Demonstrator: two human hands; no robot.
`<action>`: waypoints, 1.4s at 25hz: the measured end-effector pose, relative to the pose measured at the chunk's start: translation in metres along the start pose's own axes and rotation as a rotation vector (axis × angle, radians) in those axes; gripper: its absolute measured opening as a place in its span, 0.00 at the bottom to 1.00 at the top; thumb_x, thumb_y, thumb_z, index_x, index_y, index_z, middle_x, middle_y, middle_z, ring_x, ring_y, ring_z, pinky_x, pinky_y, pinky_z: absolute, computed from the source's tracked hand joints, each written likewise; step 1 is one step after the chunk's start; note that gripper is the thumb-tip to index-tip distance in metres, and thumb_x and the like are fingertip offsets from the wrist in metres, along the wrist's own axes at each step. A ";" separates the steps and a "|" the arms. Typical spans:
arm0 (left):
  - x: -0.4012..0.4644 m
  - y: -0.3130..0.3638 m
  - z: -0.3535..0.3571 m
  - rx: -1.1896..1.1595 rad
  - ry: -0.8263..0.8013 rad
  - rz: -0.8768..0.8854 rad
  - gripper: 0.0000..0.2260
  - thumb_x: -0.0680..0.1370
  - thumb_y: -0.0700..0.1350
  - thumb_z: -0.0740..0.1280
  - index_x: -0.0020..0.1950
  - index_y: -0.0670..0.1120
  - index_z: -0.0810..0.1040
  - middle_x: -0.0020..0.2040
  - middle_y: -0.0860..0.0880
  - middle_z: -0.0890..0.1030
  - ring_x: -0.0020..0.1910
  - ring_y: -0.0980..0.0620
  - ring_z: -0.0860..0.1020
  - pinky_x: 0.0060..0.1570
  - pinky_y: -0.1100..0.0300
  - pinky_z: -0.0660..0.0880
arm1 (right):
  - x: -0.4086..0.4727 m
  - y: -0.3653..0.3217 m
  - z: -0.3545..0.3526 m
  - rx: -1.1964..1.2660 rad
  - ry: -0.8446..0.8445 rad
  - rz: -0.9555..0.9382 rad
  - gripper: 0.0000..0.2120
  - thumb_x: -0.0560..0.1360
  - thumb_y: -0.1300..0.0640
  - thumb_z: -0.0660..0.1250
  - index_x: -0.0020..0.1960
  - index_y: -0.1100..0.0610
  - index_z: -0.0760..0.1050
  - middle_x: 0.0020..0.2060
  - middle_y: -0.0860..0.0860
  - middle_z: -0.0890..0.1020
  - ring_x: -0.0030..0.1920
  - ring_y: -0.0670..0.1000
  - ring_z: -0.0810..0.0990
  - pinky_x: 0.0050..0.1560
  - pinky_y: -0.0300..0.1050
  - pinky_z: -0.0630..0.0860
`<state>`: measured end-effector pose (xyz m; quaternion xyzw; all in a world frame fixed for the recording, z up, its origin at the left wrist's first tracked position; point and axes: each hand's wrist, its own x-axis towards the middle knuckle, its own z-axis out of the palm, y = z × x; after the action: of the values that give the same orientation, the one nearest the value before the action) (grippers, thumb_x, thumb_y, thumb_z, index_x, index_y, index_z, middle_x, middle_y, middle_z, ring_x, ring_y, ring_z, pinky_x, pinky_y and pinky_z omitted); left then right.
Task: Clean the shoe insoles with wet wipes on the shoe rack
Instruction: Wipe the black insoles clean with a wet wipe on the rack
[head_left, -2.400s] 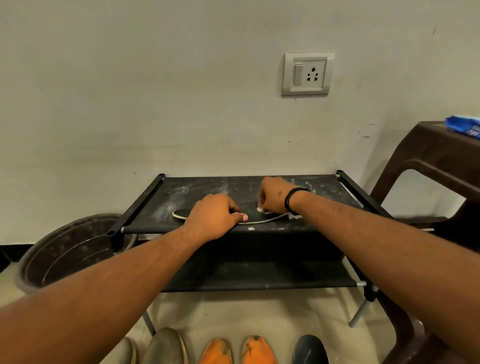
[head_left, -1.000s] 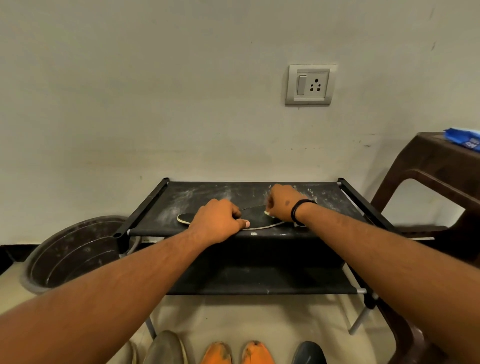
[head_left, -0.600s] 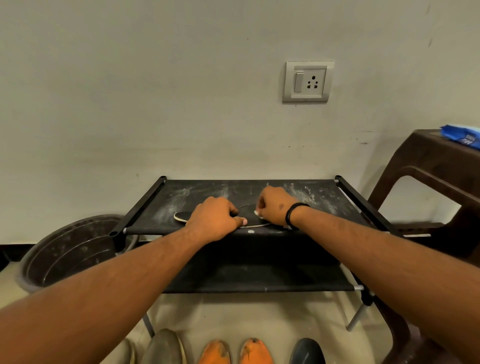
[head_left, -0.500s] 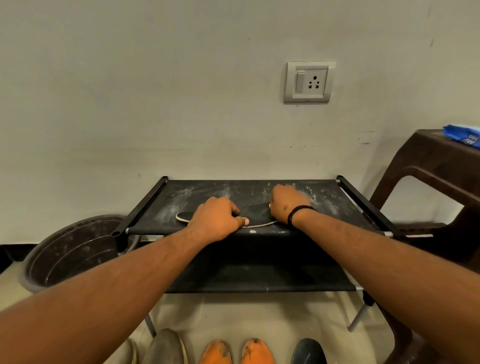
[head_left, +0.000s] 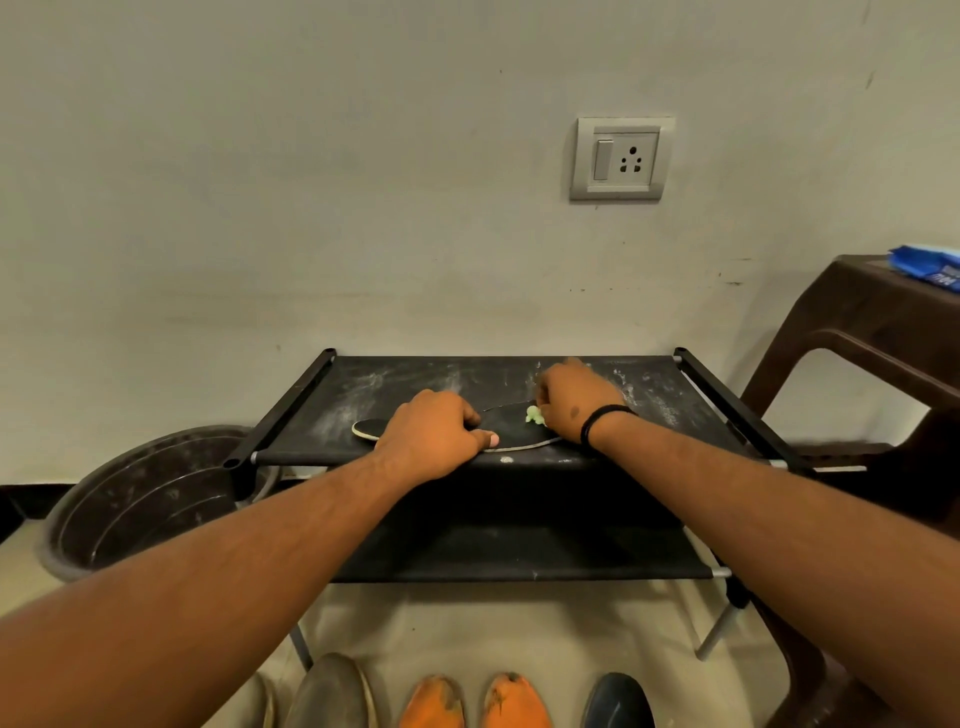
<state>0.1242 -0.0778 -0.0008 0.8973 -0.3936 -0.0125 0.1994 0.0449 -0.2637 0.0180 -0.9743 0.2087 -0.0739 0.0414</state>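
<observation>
A dark insole (head_left: 506, 428) with a pale edge lies flat on the top shelf of the black shoe rack (head_left: 322, 415). My left hand (head_left: 431, 436) grips its middle, fingers curled over the far side and thumb along the near edge, pinning it down. My right hand (head_left: 574, 402) holds a crumpled pale wet wipe (head_left: 533, 414) against the insole's right end. Only a small bit of the wipe shows under the fingers. The insole's right tip is hidden by that hand.
A blue wipes pack (head_left: 930, 267) lies on a brown plastic stool (head_left: 883, 332) at the right. A dark tub (head_left: 140, 499) stands left of the rack. Several shoes (head_left: 472, 701) line the floor below. A wall socket (head_left: 621, 158) is above. The top shelf is dusted white.
My right hand with the wipe has rubbed back and forth over the insole's right half, now sitting at its right end. My left hand has stayed put on the insole.
</observation>
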 end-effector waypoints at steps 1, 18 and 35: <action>0.000 0.000 0.000 0.003 0.001 0.002 0.15 0.75 0.61 0.69 0.52 0.52 0.86 0.50 0.53 0.85 0.49 0.55 0.80 0.55 0.50 0.78 | -0.003 -0.003 0.002 -0.034 0.006 -0.031 0.08 0.76 0.60 0.64 0.54 0.56 0.78 0.55 0.56 0.75 0.49 0.59 0.79 0.53 0.54 0.79; -0.002 0.001 0.000 0.026 0.022 0.013 0.16 0.75 0.61 0.68 0.51 0.51 0.86 0.51 0.50 0.85 0.50 0.52 0.81 0.55 0.49 0.78 | 0.002 -0.024 0.009 0.176 -0.030 0.004 0.05 0.75 0.59 0.68 0.49 0.56 0.80 0.49 0.55 0.83 0.48 0.57 0.82 0.52 0.53 0.81; -0.007 0.001 0.001 0.099 0.074 -0.008 0.11 0.77 0.54 0.64 0.46 0.52 0.85 0.41 0.52 0.83 0.40 0.51 0.80 0.45 0.50 0.79 | -0.018 -0.042 -0.002 0.311 -0.157 -0.224 0.06 0.76 0.61 0.67 0.41 0.56 0.80 0.37 0.50 0.81 0.41 0.50 0.79 0.46 0.45 0.78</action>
<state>0.1188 -0.0739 -0.0018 0.9075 -0.3825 0.0396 0.1692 0.0451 -0.2182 0.0229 -0.9761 0.0811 -0.0332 0.1989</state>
